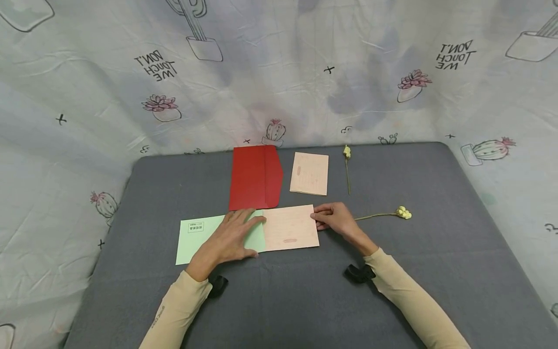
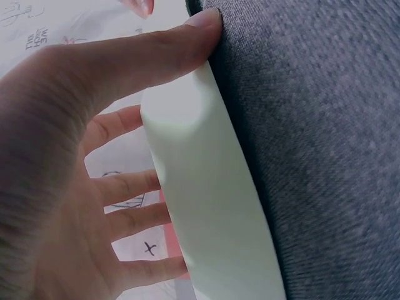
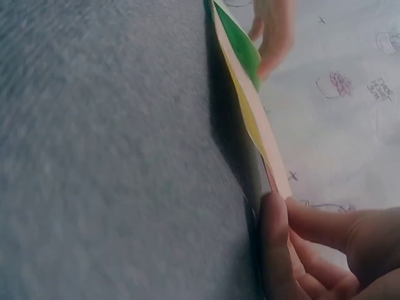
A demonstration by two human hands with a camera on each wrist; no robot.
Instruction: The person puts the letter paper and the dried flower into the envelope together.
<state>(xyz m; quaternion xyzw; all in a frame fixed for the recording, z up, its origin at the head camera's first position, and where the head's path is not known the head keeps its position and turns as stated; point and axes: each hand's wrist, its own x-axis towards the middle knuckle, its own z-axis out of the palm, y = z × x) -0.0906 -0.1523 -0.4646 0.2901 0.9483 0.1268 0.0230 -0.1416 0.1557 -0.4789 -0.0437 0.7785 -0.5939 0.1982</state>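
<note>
Pinching pale pink card (image 1: pixel 289 225): right hand (image 1: pixel 336 218). Left hand (image 1: pixel 228 238), spread wide, hides part of green card (image 1: pixel 196 241).

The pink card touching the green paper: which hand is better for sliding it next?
Probably the right hand: its fingers pinch the pink card by one end, while the left hand spans the green paper, thumb at one edge.

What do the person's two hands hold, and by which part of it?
The right hand pinches the rectangular pale pink paper card by its right edge. The left hand spreads across the rectangular light green paper card, not clearly gripping it.
</note>
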